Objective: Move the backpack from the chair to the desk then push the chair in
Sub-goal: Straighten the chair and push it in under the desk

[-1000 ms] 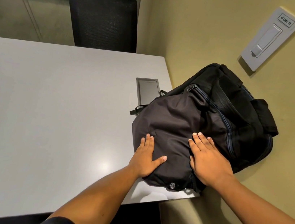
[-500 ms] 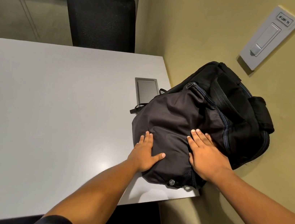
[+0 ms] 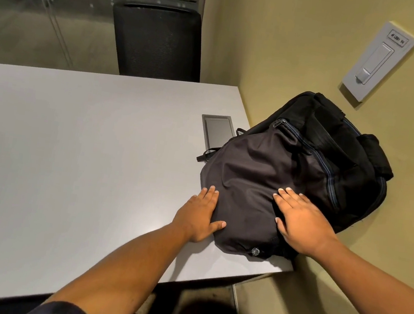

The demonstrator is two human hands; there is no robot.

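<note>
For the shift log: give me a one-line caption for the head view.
Both hands, left and right, rest flat on the backpack lying on the desk against the wall.

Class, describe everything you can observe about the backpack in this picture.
The backpack is soft dark fabric, grey-brown in front and black behind, with blue-edged zippers, a pull near its top and a round stud at its near corner. It lies on the grey desk, slumped against the yellow wall, a strap trailing over the inset panel. The left hand and right hand press flat on it.
</note>
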